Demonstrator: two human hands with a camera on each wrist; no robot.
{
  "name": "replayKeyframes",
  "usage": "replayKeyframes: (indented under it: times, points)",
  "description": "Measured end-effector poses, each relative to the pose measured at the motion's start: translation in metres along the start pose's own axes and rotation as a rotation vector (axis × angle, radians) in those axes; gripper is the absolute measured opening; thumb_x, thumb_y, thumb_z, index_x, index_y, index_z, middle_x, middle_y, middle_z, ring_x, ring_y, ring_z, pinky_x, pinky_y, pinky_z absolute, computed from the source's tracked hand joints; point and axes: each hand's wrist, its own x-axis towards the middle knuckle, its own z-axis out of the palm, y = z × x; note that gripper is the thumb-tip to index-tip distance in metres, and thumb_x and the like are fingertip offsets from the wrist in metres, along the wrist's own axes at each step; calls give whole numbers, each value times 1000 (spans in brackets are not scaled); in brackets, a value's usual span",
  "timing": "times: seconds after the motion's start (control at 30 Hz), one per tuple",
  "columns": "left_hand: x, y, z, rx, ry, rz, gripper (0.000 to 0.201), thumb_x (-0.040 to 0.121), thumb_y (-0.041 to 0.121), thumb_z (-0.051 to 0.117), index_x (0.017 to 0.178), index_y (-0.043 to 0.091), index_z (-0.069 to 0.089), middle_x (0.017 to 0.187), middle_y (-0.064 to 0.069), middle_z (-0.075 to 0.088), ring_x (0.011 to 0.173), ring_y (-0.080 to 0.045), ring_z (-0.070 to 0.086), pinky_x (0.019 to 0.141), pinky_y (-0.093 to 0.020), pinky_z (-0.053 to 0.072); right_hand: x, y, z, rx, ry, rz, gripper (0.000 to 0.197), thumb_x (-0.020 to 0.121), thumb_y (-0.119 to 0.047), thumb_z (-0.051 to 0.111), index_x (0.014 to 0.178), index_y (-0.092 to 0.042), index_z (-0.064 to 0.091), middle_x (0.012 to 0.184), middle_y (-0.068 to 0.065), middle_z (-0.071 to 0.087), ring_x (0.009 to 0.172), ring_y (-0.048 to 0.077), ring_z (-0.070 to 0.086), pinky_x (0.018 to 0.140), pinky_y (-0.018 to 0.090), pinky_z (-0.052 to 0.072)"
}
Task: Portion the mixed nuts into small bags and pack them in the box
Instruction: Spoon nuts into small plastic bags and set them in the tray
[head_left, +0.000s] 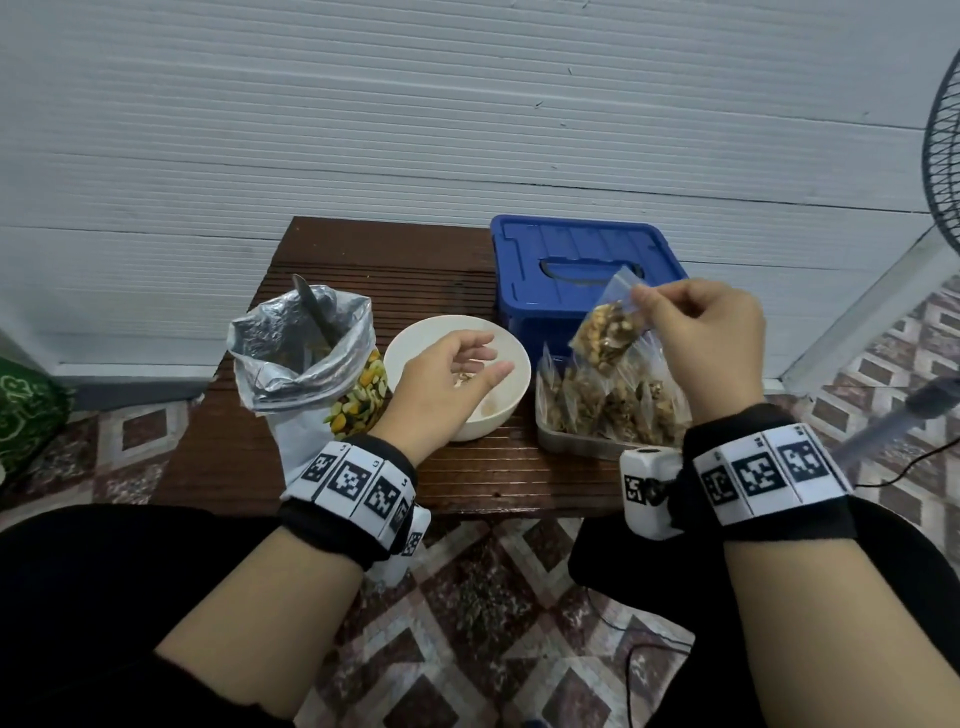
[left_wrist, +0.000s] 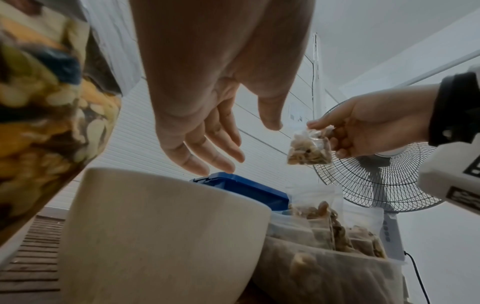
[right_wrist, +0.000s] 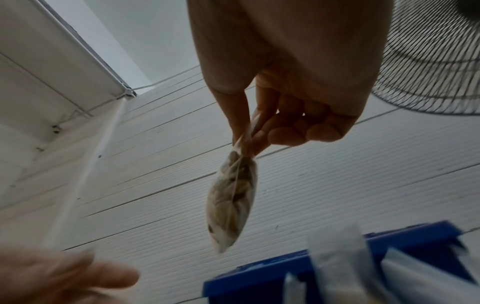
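Observation:
My right hand (head_left: 675, 322) pinches the top of a small clear bag of mixed nuts (head_left: 608, 332), which hangs above the clear tray (head_left: 576, 444) packed with several filled bags (head_left: 618, 400). In the right wrist view the bag (right_wrist: 232, 201) dangles from thumb and forefinger. My left hand (head_left: 467, 364) hovers empty over the white bowl (head_left: 415, 338), fingers relaxed and spread (left_wrist: 207, 148). The blue box (head_left: 576, 265) stands lidded behind the tray. A foil bag of mixed nuts (head_left: 306, 358) with a spoon handle (head_left: 314, 309) sticking out stands left of the bowl.
All of it sits on a small dark wooden table (head_left: 488, 483) against a white panelled wall. A standing fan (head_left: 943, 150) is at the right, with cables on the tiled floor (head_left: 493, 613). A green cushion (head_left: 26, 410) lies at the far left.

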Motion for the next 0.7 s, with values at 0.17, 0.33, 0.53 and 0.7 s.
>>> replayKeyframes:
  times: [0.17,0.33,0.53,0.7]
  points:
    - [0,-4,1,26,6,-5,35,91,30,61,125,19,57,97,20,58,89,12,53,75,2,38,7,9,-18,-43,114,38,18,87,-25,65,72,-15,68,61,-9,59,50,-6,50,55,9,39]
    - [0,-7,1,42,5,-37,34,93,29,60,126,19,57,102,15,59,92,6,55,78,-2,37,8,11,-30,-151,146,39,20,88,-23,63,72,-11,63,66,3,58,60,11,50,59,22,37]
    - [0,-6,2,66,-23,-60,34,94,29,58,126,21,56,104,14,58,97,2,54,78,-4,37,3,16,-28,-192,166,84,20,89,-24,62,73,-12,63,63,-1,56,59,8,49,57,18,35]
    - [0,-8,1,56,-23,-76,32,94,29,58,125,21,57,107,11,60,104,-4,56,93,-19,41,11,2,-7,-109,123,64,21,88,-26,63,71,-15,66,60,-11,56,57,0,49,53,6,34]
